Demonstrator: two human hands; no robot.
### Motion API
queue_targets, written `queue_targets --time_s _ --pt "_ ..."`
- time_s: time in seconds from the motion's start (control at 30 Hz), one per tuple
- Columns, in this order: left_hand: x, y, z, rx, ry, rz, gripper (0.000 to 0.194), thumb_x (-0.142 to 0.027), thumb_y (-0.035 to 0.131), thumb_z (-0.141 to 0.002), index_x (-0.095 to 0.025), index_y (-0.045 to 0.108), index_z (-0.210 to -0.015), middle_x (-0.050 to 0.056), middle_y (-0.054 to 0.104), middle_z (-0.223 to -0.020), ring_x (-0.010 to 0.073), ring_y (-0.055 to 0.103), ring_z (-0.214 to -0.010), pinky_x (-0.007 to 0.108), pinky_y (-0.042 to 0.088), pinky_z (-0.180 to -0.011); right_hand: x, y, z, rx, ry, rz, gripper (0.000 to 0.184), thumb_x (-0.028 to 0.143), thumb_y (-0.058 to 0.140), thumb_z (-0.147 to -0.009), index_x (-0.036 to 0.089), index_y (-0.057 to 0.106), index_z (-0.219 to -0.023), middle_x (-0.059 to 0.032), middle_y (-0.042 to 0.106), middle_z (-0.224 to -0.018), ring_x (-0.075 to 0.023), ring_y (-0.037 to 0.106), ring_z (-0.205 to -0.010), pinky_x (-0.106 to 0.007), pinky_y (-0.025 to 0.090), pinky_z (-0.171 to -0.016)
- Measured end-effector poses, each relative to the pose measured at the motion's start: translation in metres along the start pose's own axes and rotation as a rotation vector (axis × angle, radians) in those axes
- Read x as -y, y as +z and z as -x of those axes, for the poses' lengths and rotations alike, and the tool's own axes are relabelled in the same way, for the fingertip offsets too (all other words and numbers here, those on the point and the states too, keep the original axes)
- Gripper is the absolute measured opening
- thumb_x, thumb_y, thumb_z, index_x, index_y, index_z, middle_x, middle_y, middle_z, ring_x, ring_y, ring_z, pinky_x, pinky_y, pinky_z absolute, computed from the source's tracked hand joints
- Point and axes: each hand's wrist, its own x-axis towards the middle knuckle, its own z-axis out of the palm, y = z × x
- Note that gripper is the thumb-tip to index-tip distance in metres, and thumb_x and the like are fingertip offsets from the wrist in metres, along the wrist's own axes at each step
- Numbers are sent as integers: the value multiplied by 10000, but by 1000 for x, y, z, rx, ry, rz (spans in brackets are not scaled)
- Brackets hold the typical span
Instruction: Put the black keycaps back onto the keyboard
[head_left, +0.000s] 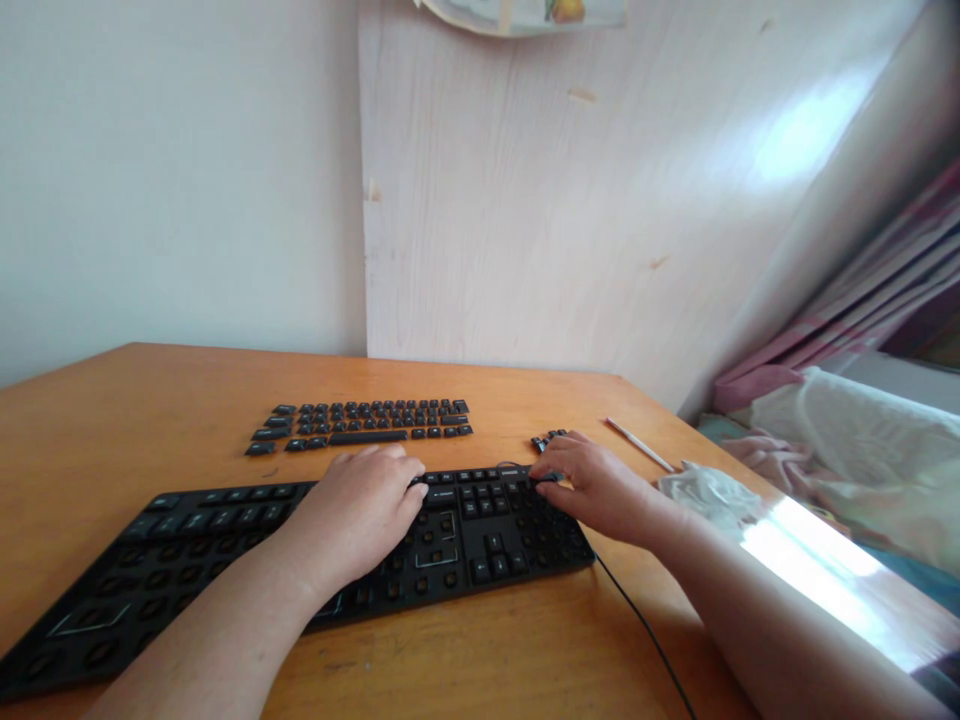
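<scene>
A black keyboard (480, 590) lies slanted across the near part of the desk, with many of its keycaps off and bare sockets showing. My left hand (367, 510) rests over its middle, fingers curled at the far edge and thumb bent in against the index finger. At the top right corner, over the number pad, my right hand (589, 485) pinches a small black piece that looks like a keycap (547, 478); the fingers partly cover it. Loose keycaps (375, 415) stand in rows behind the keyboard, among them a long space bar (367, 438).
A smaller group of keycaps (547, 440) sits behind my right hand. Farther right lie a thin white stick with a reddish end (637, 443) and a crumpled white cloth or bag (709, 495). The keyboard's cable (645, 625) runs toward me over the wooden desk (465, 670).
</scene>
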Motion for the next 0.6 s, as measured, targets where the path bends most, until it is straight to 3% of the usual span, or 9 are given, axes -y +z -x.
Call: queue_targets --time_s 0.13,0.3,0.43,0.6 --pt "0 1 0 -8 -9 -36 290 -360 466 -911 -231 710 -1001 82 688 -960 267 611 -966 426 427 -868 0 1 -1 -72 -17 -39 106 188 635 -811 214 716 -875 -49 677 -858 -203 577 -873 -349 437 -796" --pt "-3 2 -3 -165 -20 49 369 -371 493 -902 -179 666 -1166 118 673 -1128 289 578 -1095 446 416 -971 5 4 -2 -166 -84 -123 115 164 649 -801 218 698 -890 -37 685 -879 -197 589 -890 -355 445 -816" --pt "-21 5 -5 -215 -60 411 389 -372 482 -916 -196 630 -1231 92 682 -1171 234 627 -1065 380 456 -971 18 7 -3 -240 -151 -184 129 175 658 -814 222 686 -931 -32 686 -913 -187 592 -890 -354 452 -824" --pt "-49 9 -4 -71 -82 919 381 -345 570 -887 -218 626 -1241 56 708 -1152 206 647 -1061 347 464 -986 36 10 -4 -331 -207 -233 169 157 657 -819 222 677 -973 -33 682 -936 -178 586 -909 -344 455 -831"
